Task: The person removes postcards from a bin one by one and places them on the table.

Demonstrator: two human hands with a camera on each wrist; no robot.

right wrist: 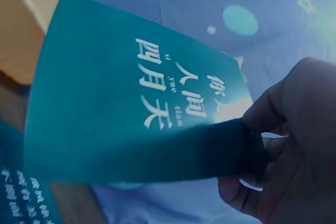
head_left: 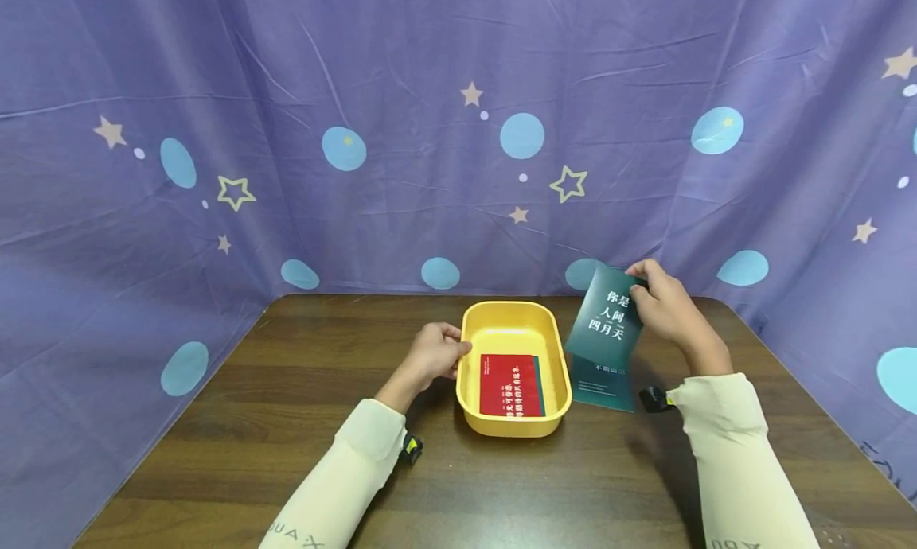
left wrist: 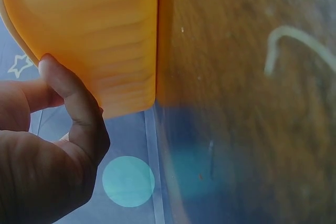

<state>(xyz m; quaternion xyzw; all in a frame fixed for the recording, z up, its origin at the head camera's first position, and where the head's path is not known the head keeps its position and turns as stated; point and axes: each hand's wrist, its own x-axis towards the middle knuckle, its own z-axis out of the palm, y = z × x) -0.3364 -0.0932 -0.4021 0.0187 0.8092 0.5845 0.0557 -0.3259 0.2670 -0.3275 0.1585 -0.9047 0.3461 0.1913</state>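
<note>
Step in hand looks like handling one card with the tray steadied: right hand [head_left: 668, 306] pinches a dark green rectangular paper card with white lettering [head_left: 605, 318] by its upper right corner, right of centre in the head view. Card is raised and tilted, its lower end overlapping a second teal rectangular card [head_left: 605, 388] on the brown wood-grain table [head_left: 322, 426]; can't tell if they touch. Left hand [head_left: 433, 350] grips the left rim of the yellow rounded rectangular plastic tray [head_left: 510, 428], mid-frame, thumb over the edge, fingers outside. In the tray: a red rectangular card with white lettering [head_left: 507, 386], teal edge showing at its right. Next move probably calls for a firm corner pinch, card clear of the one beneath, tray held steady. Pose: right forearm slants up from lower right, wrist bent leftward; left forearm reaches up from bottom centre-left, thumb and finger bent.
</note>
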